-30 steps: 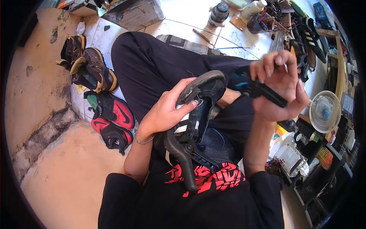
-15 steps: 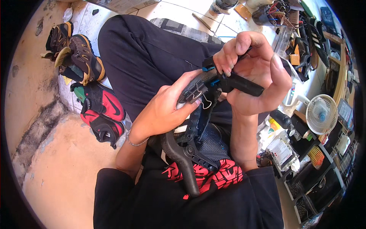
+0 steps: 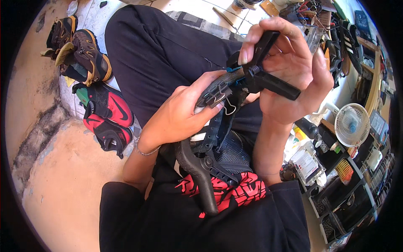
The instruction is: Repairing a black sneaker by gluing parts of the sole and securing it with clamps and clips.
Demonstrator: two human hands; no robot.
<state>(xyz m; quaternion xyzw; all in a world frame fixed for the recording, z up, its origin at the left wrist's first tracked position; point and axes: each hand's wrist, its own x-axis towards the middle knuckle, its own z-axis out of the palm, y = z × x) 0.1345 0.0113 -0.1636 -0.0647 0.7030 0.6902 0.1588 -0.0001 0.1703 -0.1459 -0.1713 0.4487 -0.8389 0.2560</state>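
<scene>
My left hand [image 3: 184, 111] grips a dark sandal-like shoe [image 3: 220, 126] by its sole edge, where a small metal binder clip [image 3: 218, 98] is pinched on. My right hand [image 3: 289, 75] squeezes the handles of a black spring clamp [image 3: 264, 73] whose jaws sit on the sole's far end. A second black spring clamp [image 3: 201, 172] hangs from the shoe's near end, over my black shirt with red print. The shoe rests above my lap in black trousers.
On the floor at left lie a brown and black shoe pair [image 3: 77, 50] and a red and black pair [image 3: 105, 115]. At right stand a small white fan [image 3: 352, 124], shelves with bottles and boxes [image 3: 336, 176], and hanging footwear [image 3: 348, 38].
The shoe and both hands have come closer and higher in view. My right hand has shifted its grip on the upper clamp, now with the handles squeezed between fingers and palm.
</scene>
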